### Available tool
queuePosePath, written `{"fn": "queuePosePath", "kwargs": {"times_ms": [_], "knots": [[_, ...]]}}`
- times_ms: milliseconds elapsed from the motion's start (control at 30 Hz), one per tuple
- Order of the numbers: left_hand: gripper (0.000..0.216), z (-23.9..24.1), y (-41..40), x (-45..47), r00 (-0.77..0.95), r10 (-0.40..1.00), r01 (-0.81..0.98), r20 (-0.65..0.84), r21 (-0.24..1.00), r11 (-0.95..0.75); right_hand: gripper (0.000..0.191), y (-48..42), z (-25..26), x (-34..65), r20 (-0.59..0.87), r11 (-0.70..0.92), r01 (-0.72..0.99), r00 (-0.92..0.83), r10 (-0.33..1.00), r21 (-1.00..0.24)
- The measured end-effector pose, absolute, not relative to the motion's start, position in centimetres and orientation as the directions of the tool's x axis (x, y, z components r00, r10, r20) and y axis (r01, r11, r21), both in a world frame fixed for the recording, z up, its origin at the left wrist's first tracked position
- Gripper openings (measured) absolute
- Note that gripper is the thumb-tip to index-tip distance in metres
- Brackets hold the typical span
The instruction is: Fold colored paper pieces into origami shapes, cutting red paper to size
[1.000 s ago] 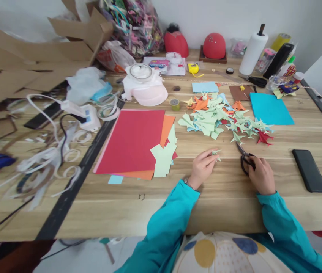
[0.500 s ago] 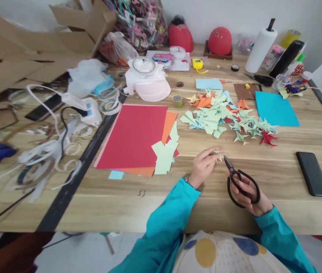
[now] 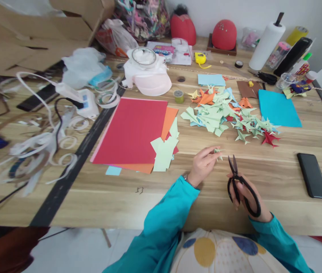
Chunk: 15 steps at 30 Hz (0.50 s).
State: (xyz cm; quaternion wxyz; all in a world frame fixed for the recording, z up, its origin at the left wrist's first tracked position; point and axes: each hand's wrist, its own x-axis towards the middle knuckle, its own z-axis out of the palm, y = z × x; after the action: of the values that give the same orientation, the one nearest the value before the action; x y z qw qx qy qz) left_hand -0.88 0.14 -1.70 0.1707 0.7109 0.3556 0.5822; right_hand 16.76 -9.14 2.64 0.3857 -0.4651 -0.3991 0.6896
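A teal-sleeved left arm (image 3: pixel 165 212) angles forward to a bare left hand (image 3: pixel 203 166), fingers extended and pinched at the tips; a teal-sleeved right arm (image 3: pixel 282 240) ends in a bare right hand (image 3: pixel 259 195), its partly hidden fingers apparently curled.

And there go the scissors (image 3: pixel 235 176): pressed together a second ago, the blades (image 3: pixel 235 166) have sprung apart! The right hand (image 3: pixel 246 195) has rolled over around the handles and shifted closer to the surface's (image 3: pixel 290 219) front edge.
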Motion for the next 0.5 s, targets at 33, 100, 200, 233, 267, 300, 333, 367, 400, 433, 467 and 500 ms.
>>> {"fn": "queuePosePath", "kwargs": {"times_ms": [33, 100, 200, 233, 267, 300, 333, 367, 400, 433, 467, 500], "knots": [[0.024, -1.72, 0.15, -0.89, 0.07, 0.704, 0.307, 0.706, 0.657, -0.689, 0.047, -9.06, 2.93, 16.7, -0.378, -0.416, -0.103, -0.266, 0.887, -0.904], [0.023, -1.74, 0.14, -0.89, 0.077, 0.706, 0.312, 0.704, 0.655, -0.688, 0.051, -8.88, 3.33, 16.56, -0.45, -0.472, -0.027, -0.259, 0.855, -0.881], [0.022, -1.73, 0.1, -0.85, 0.103, 0.707, 0.32, 0.7, 0.649, -0.69, 0.054, -8.7, 3.43, 16.5, -0.484, -0.493, 0.025, -0.242, 0.841, -0.87], [0.022, -1.72, 0.09, -0.83, 0.112, 0.703, 0.323, 0.702, 0.643, -0.694, 0.054, -8.69, 3.39, 16.52, -0.48, -0.486, 0.038, -0.235, 0.845, -0.873], [0.021, -1.7, 0.08, -0.82, 0.123, 0.698, 0.328, 0.705, 0.635, -0.699, 0.053, -8.71, 3.36, 16.55, -0.475, -0.477, 0.051, -0.229, 0.85, -0.877], [0.021, -1.68, 0.07, -0.8, 0.133, 0.692, 0.335, 0.709, 0.625, -0.705, 0.052, -8.74, 3.35, 16.58, -0.47, -0.469, 0.062, -0.225, 0.853, -0.881], [0.021, -1.65, 0.06, -0.79, 0.142, 0.687, 0.343, 0.713, 0.615, -0.709, 0.052, -8.78, 3.38, 16.61, -0.469, -0.466, 0.072, -0.221, 0.855, -0.882], [0.021, -1.62, 0.06, -0.79, 0.151, 0.683, 0.351, 0.715, 0.607, -0.713, 0.052, -8.82, 3.43, 16.62, -0.469, -0.464, 0.08, -0.215, 0.857, -0.882], [0.021, -1.59, 0.05, -0.78, 0.159, 0.68, 0.357, 0.716, 0.601, -0.715, 0.052, -8.86, 3.51, 16.61, -0.47, -0.463, 0.087, -0.206, 0.858, -0.882], [0.021, -1.56, 0.03, -0.77, 0.166, 0.678, 0.361, 0.716, 0.596, -0.717, 0.053, -8.88, 3.6, 16.58, -0.473, -0.463, 0.093, -0.196, 0.859, -0.881], [0.022, -1.53, 0.02, -0.76, 0.171, 0.675, 0.363, 0.717, 0.592, -0.72, 0.053, -8.89, 3.69, 16.53, -0.476, -0.465, 0.099, -0.187, 0.86, -0.88], [0.022, -1.51, 0.0, -0.76, 0.175, 0.671, 0.364, 0.72, 0.586, -0.724, 0.053, -8.89, 3.77, 16.48, -0.479, -0.468, 0.102, -0.177, 0.86, -0.878]]}}
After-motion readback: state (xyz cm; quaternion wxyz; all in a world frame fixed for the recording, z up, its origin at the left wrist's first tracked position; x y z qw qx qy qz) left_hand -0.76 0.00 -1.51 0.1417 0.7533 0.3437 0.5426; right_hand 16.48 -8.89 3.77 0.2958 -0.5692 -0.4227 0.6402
